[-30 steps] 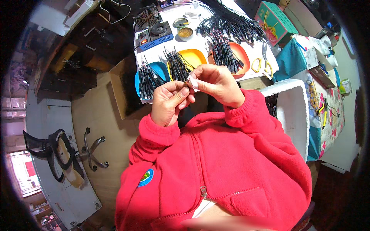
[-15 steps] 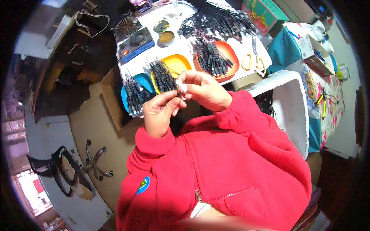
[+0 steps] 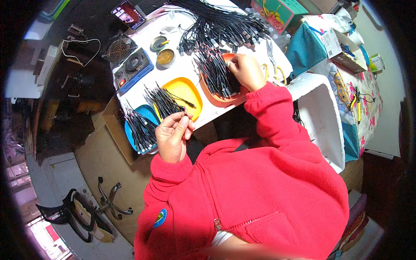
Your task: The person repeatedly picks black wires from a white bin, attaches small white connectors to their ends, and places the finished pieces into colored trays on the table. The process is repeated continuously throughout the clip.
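Note:
My left hand [image 3: 173, 136] is closed in a pinch in front of the yellow tray [image 3: 187, 89]. A small dark and pale bit shows at its fingertips, too small to name. Over the right side of the orange tray [image 3: 207, 89] is my right hand [image 3: 248, 73], its fingers curled down at the edge of a bundle of short black cables [image 3: 212, 71]. What its fingertips hold is hidden. More short black cables [image 3: 164, 102] lie partly in the yellow tray, and another bundle [image 3: 141, 130] fills the blue tray [image 3: 149, 113] at the left.
A large heap of black cables [image 3: 221, 21] covers the table's back. Yellow-handled scissors [image 3: 271, 54] lie at the right. A round tin [image 3: 165, 57] stands beside a blue device with a fan [image 3: 134, 65]. A white foam box [image 3: 320, 117] sits right of my arm.
My hands were together over the table edge, working on something small. The right hand has moved away to the orange tray's cables. The left stays pinched. The whole view has shifted.

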A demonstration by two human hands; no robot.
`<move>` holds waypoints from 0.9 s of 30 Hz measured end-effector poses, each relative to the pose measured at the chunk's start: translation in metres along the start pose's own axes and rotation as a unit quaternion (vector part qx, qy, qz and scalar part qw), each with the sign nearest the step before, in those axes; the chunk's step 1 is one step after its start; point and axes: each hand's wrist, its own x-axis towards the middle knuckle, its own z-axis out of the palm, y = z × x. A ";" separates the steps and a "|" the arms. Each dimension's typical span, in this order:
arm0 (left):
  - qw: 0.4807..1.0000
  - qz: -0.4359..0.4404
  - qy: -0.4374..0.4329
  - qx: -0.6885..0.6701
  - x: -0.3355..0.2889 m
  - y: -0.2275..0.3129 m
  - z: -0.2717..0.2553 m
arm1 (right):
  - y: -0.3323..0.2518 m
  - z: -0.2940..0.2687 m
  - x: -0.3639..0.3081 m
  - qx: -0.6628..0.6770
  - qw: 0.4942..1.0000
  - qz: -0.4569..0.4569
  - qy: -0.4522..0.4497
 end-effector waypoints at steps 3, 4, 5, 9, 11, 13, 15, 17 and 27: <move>1.000 0.003 -0.005 0.006 0.000 0.000 0.000 | 0.004 0.007 0.003 -0.003 0.999 0.017 -0.029; 1.000 0.008 0.001 0.001 0.000 0.000 0.000 | 0.004 0.008 0.003 0.020 1.000 0.020 -0.015; 1.000 0.009 -0.001 0.000 -0.001 0.000 0.000 | 0.004 0.010 0.002 0.044 0.999 0.022 -0.002; 1.000 0.014 0.005 -0.008 -0.004 0.000 0.000 | 0.003 0.009 0.000 0.061 0.997 0.039 0.025; 1.000 0.013 0.015 -0.014 -0.006 0.000 0.001 | -0.003 0.006 0.000 0.022 0.994 0.023 0.109; 0.999 0.035 0.011 -0.022 -0.008 0.002 0.002 | -0.016 -0.001 -0.003 0.021 0.983 0.043 0.176; 0.995 0.051 0.057 -0.060 -0.009 0.001 0.008 | -0.037 -0.011 -0.013 0.087 0.966 -0.026 0.243; 0.994 0.057 0.037 -0.081 -0.008 0.005 0.011 | -0.062 -0.020 -0.030 0.114 0.968 -0.087 0.205; 0.979 0.146 0.060 -0.127 -0.018 0.012 0.024 | -0.144 -0.001 -0.111 0.303 0.941 -0.147 0.025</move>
